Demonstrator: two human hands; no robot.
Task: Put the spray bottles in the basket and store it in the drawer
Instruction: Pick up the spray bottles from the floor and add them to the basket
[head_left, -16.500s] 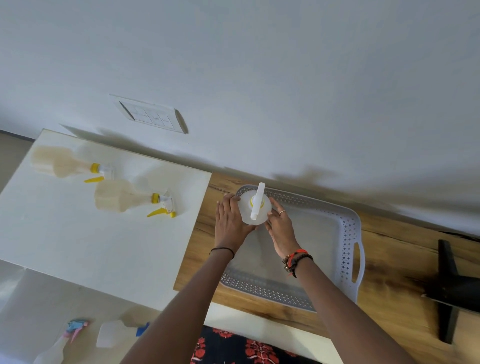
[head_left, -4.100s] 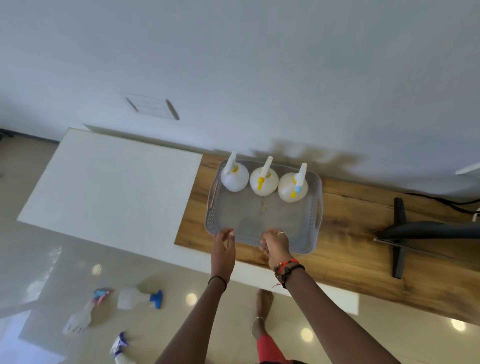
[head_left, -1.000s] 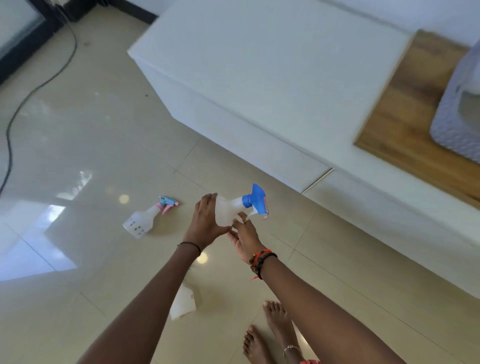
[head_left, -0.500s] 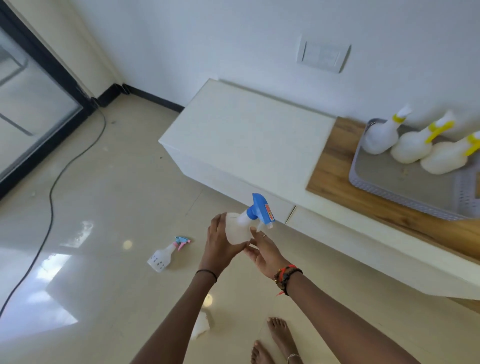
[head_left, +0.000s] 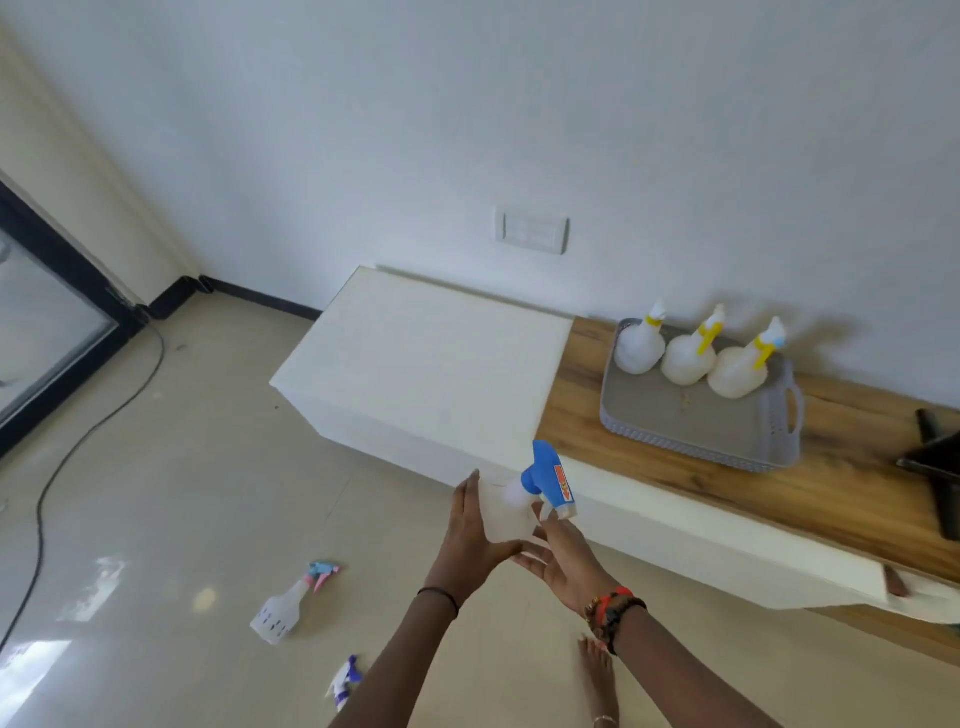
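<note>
Both hands hold a white spray bottle with a blue trigger head (head_left: 535, 493) in the air in front of the low cabinet. My left hand (head_left: 470, 535) wraps its left side and my right hand (head_left: 563, 558) supports it from below. The grey perforated basket (head_left: 696, 441) sits on the wooden top at the right, with three white bottles (head_left: 688, 358) with yellow triggers standing along its far side. On the floor lie a bottle with a pink and blue head (head_left: 293, 605) and another with a purple head (head_left: 345, 680), partly hidden by my left arm.
A white cabinet block (head_left: 431, 358) adjoins the wooden top (head_left: 779, 499). A black stand (head_left: 935, 467) rests at the far right. A black cable (head_left: 78, 452) runs over the tiled floor at the left. My bare foot (head_left: 597, 680) is below my right arm.
I have raised the blue-headed bottle and carried it toward the cabinet. The view has tilted up, bringing the whole basket into sight.
</note>
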